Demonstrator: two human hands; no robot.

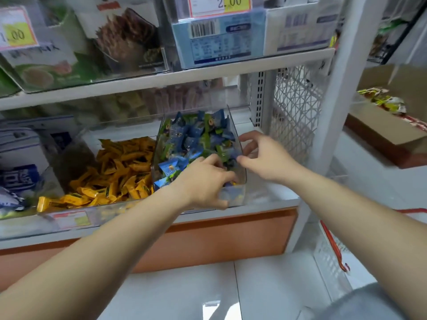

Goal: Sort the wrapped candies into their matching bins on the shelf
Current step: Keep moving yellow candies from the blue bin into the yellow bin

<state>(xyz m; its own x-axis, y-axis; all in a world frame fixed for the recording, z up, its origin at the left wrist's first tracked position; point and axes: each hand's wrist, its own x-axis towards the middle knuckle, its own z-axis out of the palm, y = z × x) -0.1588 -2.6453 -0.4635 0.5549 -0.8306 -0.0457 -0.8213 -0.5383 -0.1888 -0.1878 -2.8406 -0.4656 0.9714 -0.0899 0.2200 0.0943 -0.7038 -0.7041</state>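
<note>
A clear plastic bin (241, 174) on the lower shelf holds blue and green wrapped candies (196, 139). To its left, a second clear bin (69, 218) is full of yellow-orange wrapped candies (120, 172). My left hand (203, 181) reaches into the front of the blue-candy bin, fingers curled down among the wrappers; what it holds is hidden. My right hand (263, 155) is at the bin's right wall, thumb and fingers curled around its upper edge.
The white shelf (272, 204) has an orange panel (231, 239) below. Boxed snacks (219, 35) stand on the shelf above. A white lattice side panel (295, 107) closes the right end. A cardboard box (383, 132) with yellow packets sits at right. A white basket (328, 252) stands on the floor.
</note>
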